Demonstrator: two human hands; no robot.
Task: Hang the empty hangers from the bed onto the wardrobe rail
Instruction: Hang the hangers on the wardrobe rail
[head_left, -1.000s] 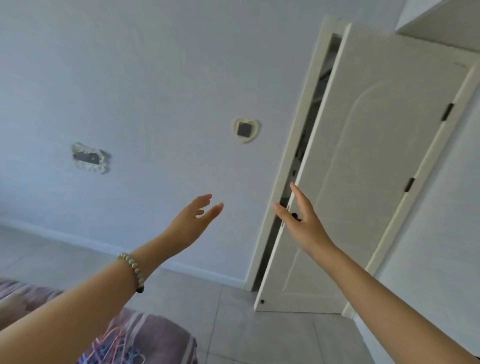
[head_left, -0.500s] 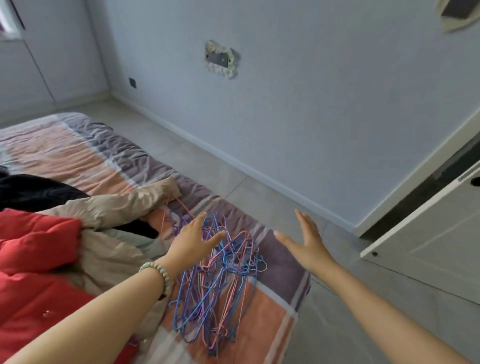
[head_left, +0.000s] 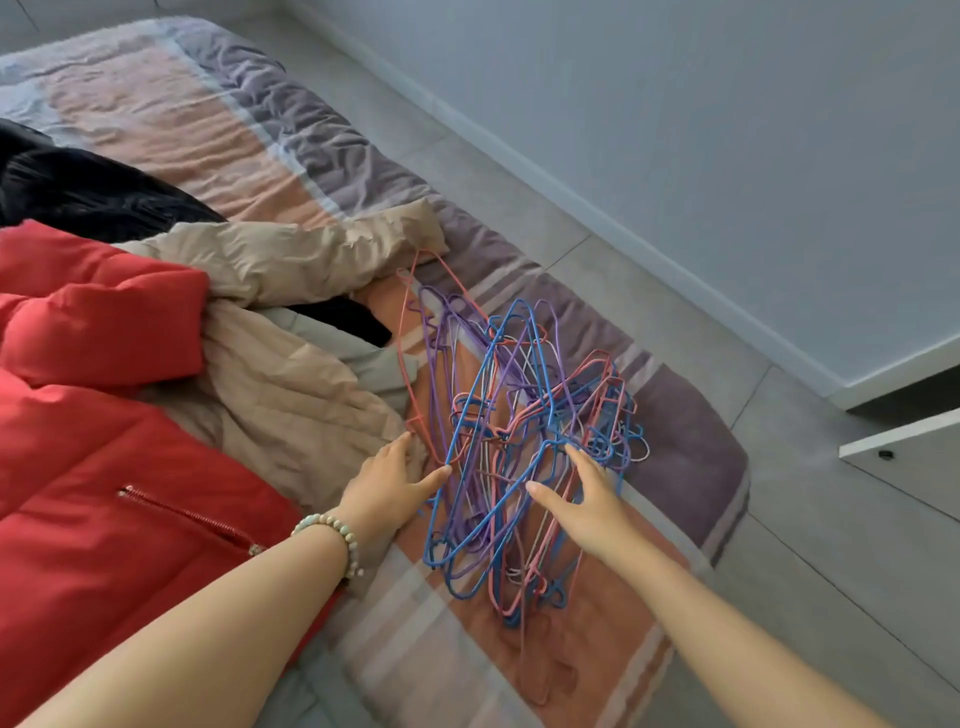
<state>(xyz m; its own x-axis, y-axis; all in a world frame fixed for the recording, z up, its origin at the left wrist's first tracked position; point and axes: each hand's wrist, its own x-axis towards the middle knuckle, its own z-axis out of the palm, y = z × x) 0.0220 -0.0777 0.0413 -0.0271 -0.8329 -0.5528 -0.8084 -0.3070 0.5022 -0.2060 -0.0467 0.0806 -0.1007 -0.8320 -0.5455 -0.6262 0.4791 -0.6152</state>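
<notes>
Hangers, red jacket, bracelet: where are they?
Hanger pile (head_left: 498, 434), head view, middle of the tangle.
Red jacket (head_left: 93, 441), head view, its front panel.
Bead bracelet (head_left: 343, 530), head view, beads on the wrist.

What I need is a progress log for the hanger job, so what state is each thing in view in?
hangers: tangled in one pile on the bed, none lifted
left hand: open, at the pile's left edge
right hand: open, fingers spread over the pile, gripping nothing
red jacket: lying on the bed
beige coat: crumpled beside the hangers
</notes>
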